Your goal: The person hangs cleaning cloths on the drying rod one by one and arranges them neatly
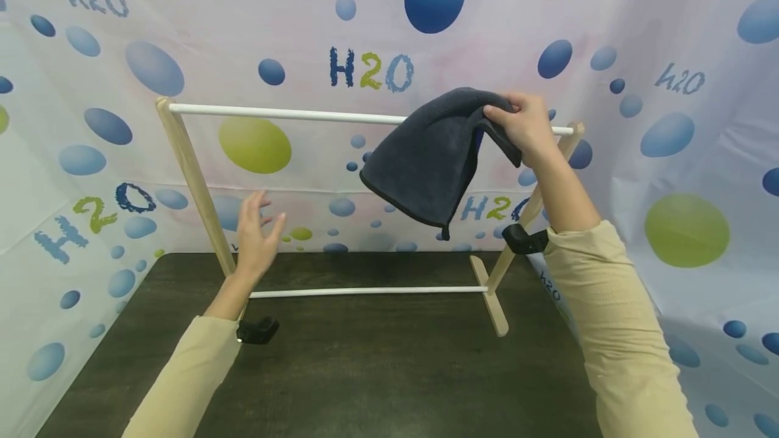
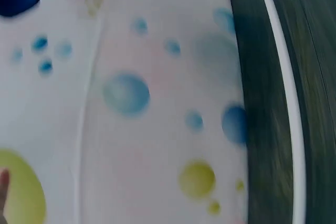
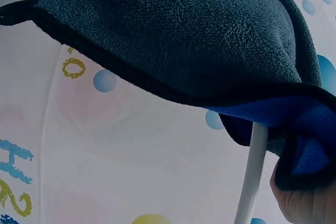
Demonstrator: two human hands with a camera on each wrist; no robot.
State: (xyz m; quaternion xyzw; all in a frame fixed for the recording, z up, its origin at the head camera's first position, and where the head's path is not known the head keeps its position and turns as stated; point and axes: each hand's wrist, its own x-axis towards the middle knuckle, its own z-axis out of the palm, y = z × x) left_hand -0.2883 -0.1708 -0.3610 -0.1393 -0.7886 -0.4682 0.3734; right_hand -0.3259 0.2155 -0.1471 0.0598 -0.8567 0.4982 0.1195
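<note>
A dark grey towel (image 1: 426,154) with black edging hangs from my right hand (image 1: 529,124), which pinches it near its upper right corner. The cloth overlaps the right part of the rack's white top bar (image 1: 286,114). Seen from the right wrist, the grey towel (image 3: 173,35) shows a bright blue underside, with the white bar (image 3: 252,177) below it and my right fingers (image 3: 302,203) at its edge. My left hand (image 1: 257,235) is raised by the rack's left post, fingers spread, holding nothing. One fingertip (image 2: 4,182) shows at the left wrist view's edge.
The rack has a wooden left post (image 1: 196,184), a right post with a wooden foot (image 1: 489,299), and a low white bar (image 1: 365,291). It stands on a dark wood table (image 1: 377,370). A white backdrop with coloured dots (image 1: 255,145) hangs close behind and along both sides.
</note>
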